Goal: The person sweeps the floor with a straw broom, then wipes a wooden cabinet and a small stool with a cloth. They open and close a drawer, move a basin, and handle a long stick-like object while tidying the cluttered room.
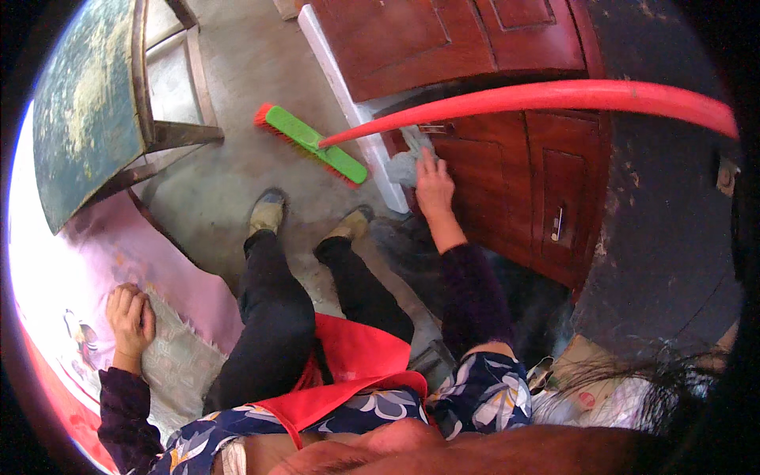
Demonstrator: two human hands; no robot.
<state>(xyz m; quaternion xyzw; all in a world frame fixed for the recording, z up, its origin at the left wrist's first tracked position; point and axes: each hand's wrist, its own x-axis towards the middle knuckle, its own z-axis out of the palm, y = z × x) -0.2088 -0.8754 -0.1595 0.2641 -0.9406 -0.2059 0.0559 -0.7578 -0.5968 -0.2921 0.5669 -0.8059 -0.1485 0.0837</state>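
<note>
My right hand (434, 183) presses a crumpled grey cloth (408, 165) against the lower front of a dark red wooden cabinet (490, 172), close to its white base edge (380, 160). On the left, my left hand (130, 314) rests with curled fingers on a pink and patterned cloth cover (178, 255); nothing shows in it. A broom with a green head (312, 144) and red bristles is on the floor beyond my feet. Its red handle (534, 98) passes above my right hand, across the cabinet, to the right edge of the view.
A worn green-topped wooden table (89, 113) stands at the upper left. My shoes (267, 214) are on the concrete floor (237, 77). A dark, worn surface (659, 237) lies right of the cabinet. Cardboard (585, 362) and plastic bags (620, 404) are at the lower right.
</note>
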